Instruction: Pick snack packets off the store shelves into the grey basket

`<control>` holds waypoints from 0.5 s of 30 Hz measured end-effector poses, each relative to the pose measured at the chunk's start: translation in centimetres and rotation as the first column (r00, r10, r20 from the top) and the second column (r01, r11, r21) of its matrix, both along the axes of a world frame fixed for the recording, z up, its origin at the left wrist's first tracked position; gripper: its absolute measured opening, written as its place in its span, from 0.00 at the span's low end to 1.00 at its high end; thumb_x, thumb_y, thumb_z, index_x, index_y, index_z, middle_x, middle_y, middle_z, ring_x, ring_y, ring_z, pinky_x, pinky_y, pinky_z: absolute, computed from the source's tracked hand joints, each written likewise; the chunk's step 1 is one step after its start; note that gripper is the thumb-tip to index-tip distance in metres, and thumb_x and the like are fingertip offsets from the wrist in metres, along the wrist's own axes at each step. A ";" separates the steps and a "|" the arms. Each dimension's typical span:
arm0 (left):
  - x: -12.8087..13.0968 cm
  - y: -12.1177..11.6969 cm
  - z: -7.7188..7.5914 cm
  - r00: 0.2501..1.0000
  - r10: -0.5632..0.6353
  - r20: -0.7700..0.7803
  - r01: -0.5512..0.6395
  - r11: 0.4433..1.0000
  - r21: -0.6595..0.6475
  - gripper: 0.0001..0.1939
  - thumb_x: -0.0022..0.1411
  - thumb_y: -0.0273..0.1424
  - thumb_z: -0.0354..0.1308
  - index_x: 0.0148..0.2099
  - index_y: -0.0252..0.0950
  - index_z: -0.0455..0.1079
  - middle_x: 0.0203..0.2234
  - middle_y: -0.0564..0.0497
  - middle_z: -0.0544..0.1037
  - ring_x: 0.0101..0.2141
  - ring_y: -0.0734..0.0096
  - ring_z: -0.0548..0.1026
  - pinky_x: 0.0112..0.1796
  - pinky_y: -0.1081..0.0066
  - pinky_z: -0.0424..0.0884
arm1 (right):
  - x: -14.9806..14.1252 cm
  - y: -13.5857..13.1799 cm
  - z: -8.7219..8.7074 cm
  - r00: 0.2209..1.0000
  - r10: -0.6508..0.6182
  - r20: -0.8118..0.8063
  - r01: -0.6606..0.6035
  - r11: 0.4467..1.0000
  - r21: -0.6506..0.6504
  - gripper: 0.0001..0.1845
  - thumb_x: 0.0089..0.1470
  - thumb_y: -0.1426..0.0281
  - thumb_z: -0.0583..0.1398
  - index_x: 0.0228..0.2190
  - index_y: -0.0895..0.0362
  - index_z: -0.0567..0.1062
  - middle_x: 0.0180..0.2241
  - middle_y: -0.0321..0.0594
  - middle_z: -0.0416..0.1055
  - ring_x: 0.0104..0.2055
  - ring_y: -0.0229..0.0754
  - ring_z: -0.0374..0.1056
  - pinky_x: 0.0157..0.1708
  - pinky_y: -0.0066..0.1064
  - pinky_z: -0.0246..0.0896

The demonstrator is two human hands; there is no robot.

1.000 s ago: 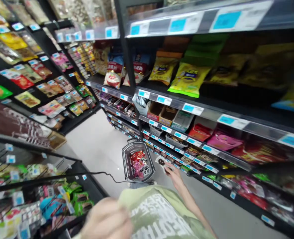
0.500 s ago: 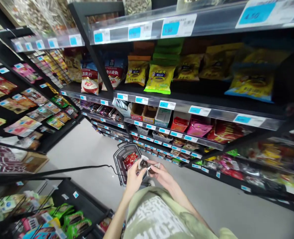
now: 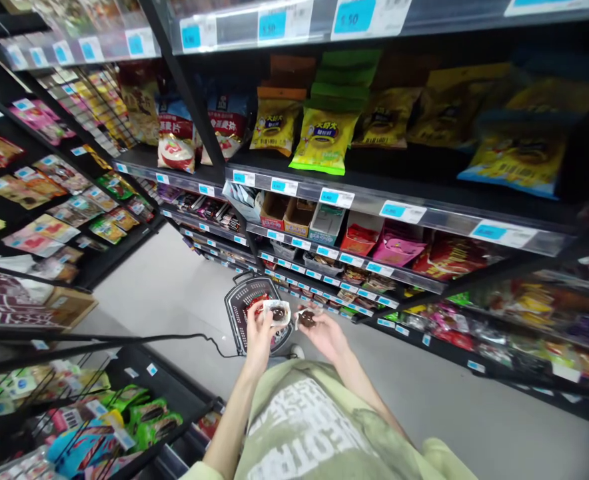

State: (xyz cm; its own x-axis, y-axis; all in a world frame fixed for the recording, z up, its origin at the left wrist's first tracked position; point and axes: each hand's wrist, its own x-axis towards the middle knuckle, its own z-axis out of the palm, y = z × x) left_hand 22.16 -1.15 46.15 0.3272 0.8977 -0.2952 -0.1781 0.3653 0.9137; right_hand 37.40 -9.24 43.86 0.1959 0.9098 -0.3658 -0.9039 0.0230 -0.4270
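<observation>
Between the fingers of my left hand is a small white packet with a dark round middle, its face tilted up toward me. A second small packet, dark brown with some white, is pinched in my right hand. The two packets are held apart, side by side, in front of my shirt. What is inside them is too small to make out. Below my hands stands a dark shopping basket on the floor, with red packets in it, partly covered by my left hand.
Shelves of snacks run ahead and to the right, with yellow bags on an upper shelf and open boxes below. On the left are a hanging-snack rack and a cardboard box. A black cable crosses toward the basket.
My hands have moved apart, each keeping its packet. The left packet now shows more of its white face. The view has tilted down slightly.
</observation>
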 end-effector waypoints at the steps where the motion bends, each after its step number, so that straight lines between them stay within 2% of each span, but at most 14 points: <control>1: -0.1 0.0 0.0 1.000 0.006 -0.014 -0.005 1.000 0.022 0.32 0.59 0.45 0.62 0.60 0.44 0.56 0.53 0.43 0.75 0.48 0.58 0.78 0.42 0.61 0.78 | -0.1 0.1 -0.2 1.000 -0.005 0.027 0.006 1.000 -0.018 0.19 0.44 0.72 0.68 0.41 0.54 0.75 0.42 0.40 0.77 0.44 0.46 0.74 0.39 0.34 0.73; 2: -0.3 0.1 0.0 0.999 0.002 -0.035 0.000 0.999 0.046 0.32 0.59 0.45 0.62 0.62 0.45 0.56 0.54 0.43 0.74 0.49 0.57 0.77 0.42 0.62 0.78 | -0.1 0.1 -0.4 0.997 -0.008 0.072 0.011 0.999 -0.040 0.20 0.45 0.71 0.69 0.42 0.53 0.74 0.41 0.39 0.77 0.42 0.45 0.75 0.38 0.33 0.73; 4: -0.6 0.2 -0.1 0.994 -0.025 -0.105 0.035 0.995 0.089 0.30 0.58 0.44 0.63 0.60 0.42 0.62 0.54 0.42 0.74 0.50 0.57 0.76 0.44 0.62 0.76 | -0.3 0.3 -0.7 0.982 -0.001 0.190 0.018 0.996 -0.089 0.25 0.46 0.68 0.70 0.46 0.52 0.73 0.38 0.38 0.77 0.38 0.44 0.75 0.30 0.30 0.72; 6: -0.9 0.4 -0.4 0.983 -0.053 -0.178 0.076 0.989 0.125 0.26 0.56 0.42 0.65 0.55 0.38 0.69 0.53 0.42 0.75 0.50 0.56 0.76 0.48 0.61 0.74 | -0.5 0.5 -0.9 0.952 0.021 0.307 0.024 0.989 -0.144 0.29 0.45 0.64 0.71 0.49 0.51 0.72 0.37 0.38 0.77 0.33 0.42 0.75 0.21 0.24 0.65; 8: -1.3 0.5 -0.8 0.975 -0.046 -0.217 0.082 0.984 0.159 0.25 0.54 0.40 0.67 0.52 0.37 0.72 0.53 0.43 0.75 0.51 0.56 0.75 0.52 0.61 0.70 | -0.7 0.8 -0.8 0.917 0.055 0.396 0.025 0.981 -0.195 0.30 0.44 0.61 0.72 0.48 0.51 0.72 0.35 0.37 0.78 0.28 0.40 0.73 0.14 0.21 0.56; 10: -1.8 0.5 -1.1 0.973 -0.021 -0.232 0.063 0.982 0.176 0.26 0.52 0.39 0.68 0.52 0.38 0.72 0.52 0.44 0.76 0.50 0.57 0.75 0.52 0.62 0.70 | -0.9 1.1 -0.5 0.890 0.087 0.448 0.014 0.976 -0.218 0.28 0.43 0.59 0.72 0.46 0.52 0.74 0.33 0.37 0.78 0.25 0.38 0.71 0.13 0.21 0.50; 15: -3.0 0.5 -1.4 0.971 -0.022 -0.239 0.045 0.995 0.093 0.26 0.50 0.38 0.69 0.51 0.38 0.73 0.47 0.45 0.79 0.45 0.59 0.77 0.46 0.64 0.73 | -1.6 2.4 -0.4 0.884 0.117 0.453 -0.028 0.980 -0.198 0.24 0.43 0.60 0.73 0.42 0.53 0.77 0.32 0.36 0.77 0.26 0.36 0.68 0.17 0.21 0.50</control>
